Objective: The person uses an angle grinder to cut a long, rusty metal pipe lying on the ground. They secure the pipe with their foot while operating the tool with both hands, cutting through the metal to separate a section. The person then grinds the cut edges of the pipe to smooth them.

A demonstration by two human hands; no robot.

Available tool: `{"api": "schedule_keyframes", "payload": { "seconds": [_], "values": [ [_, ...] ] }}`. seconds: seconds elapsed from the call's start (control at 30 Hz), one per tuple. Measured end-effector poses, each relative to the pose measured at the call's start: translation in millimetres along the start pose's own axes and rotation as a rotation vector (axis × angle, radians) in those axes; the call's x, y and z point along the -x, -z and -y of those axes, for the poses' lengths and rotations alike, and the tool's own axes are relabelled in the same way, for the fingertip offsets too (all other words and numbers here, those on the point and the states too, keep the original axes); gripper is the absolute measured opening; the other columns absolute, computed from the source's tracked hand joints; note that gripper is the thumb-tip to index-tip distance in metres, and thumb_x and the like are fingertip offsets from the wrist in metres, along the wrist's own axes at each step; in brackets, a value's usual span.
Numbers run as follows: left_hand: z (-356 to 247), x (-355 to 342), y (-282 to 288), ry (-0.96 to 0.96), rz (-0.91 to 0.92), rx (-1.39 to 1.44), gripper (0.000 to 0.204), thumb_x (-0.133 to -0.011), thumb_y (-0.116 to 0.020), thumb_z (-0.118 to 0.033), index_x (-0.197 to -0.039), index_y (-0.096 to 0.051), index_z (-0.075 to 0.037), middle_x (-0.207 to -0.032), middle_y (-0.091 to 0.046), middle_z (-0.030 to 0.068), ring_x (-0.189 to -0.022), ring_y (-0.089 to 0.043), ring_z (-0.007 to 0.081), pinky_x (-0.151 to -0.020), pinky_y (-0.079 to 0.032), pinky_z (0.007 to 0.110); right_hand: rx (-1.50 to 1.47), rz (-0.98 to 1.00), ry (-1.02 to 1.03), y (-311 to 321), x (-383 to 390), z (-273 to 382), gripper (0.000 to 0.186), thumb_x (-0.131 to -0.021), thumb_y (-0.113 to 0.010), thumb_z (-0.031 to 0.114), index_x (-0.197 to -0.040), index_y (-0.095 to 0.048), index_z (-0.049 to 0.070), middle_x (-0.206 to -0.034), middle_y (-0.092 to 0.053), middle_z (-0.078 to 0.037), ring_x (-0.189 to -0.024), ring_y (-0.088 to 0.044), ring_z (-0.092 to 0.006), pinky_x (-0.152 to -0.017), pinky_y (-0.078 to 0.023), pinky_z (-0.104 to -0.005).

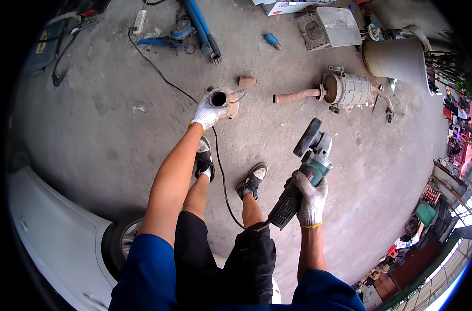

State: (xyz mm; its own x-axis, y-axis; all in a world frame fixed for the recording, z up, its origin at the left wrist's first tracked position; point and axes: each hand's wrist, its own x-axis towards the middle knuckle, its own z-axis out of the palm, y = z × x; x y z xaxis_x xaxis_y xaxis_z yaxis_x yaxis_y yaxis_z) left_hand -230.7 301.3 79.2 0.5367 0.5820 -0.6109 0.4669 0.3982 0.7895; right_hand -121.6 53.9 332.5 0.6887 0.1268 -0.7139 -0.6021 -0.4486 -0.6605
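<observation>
My left hand [208, 113], in a white work glove, reaches down and grips a short rusty metal pipe piece [221, 99] with an open round mouth, standing on the concrete floor. My right hand [310, 199], also gloved, holds a green and grey angle grinder [303, 171] by its body, disc end pointing up and away. Its black power cord [220, 171] runs from the grinder's rear, between my feet and off across the floor to the upper left.
A rusty exhaust pipe with a ribbed silver canister [344, 89] lies on the floor ahead right. A small brick chunk [247, 81] sits near the pipe piece. Blue tools [194, 26], a metal box [330, 27] and a large drum [396, 61] line the far side. A white car [60, 233] is at my left.
</observation>
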Motion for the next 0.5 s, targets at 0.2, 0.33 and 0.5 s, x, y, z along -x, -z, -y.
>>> {"api": "schedule_keyframes", "payload": {
  "seconds": [0.2,0.33,0.5],
  "values": [
    [-9.6,33.8,72.5,0.147,-0.122,0.136,0.061,-0.076,-0.077,-0.011,-0.132,-0.053,-0.001,-0.129,-0.058,0.008,-0.116,-0.056,0.0194,-0.099,-0.044,0.031,-0.17,-0.077,0.016,-30.8,23.2,34.0,0.033,-0.081,-0.07,0.012,-0.105,-0.051,0.0,-0.083,-0.061,-0.012,-0.065,-0.064,-0.0243,-0.06,-0.058,-0.0382],
    [-23.5,55.4,103.9,-0.004,-0.145,0.055,0.06,-0.072,-0.082,-0.016,-0.125,-0.057,-0.002,-0.118,-0.064,0.0081,-0.106,-0.061,0.0185,-0.093,-0.048,0.032,-0.33,-0.04,0.111,-63.1,35.5,51.6,0.032,-0.083,-0.069,0.013,-0.107,-0.051,0.0,-0.084,-0.061,-0.012,-0.067,-0.064,-0.0247,-0.062,-0.058,-0.0398],
    [-39.5,67.4,129.8,-0.095,-0.191,0.094,0.039,-0.067,-0.077,-0.005,-0.102,-0.059,-0.005,-0.097,-0.064,0.0045,-0.09,-0.061,0.016,-0.08,-0.053,0.031,-0.306,-0.031,0.122,-94.6,29.6,71.1,0.031,-0.085,-0.068,0.012,-0.108,-0.051,0.001,-0.085,-0.062,-0.012,-0.067,-0.064,-0.0248,-0.063,-0.058,-0.0397]
  ]
}}
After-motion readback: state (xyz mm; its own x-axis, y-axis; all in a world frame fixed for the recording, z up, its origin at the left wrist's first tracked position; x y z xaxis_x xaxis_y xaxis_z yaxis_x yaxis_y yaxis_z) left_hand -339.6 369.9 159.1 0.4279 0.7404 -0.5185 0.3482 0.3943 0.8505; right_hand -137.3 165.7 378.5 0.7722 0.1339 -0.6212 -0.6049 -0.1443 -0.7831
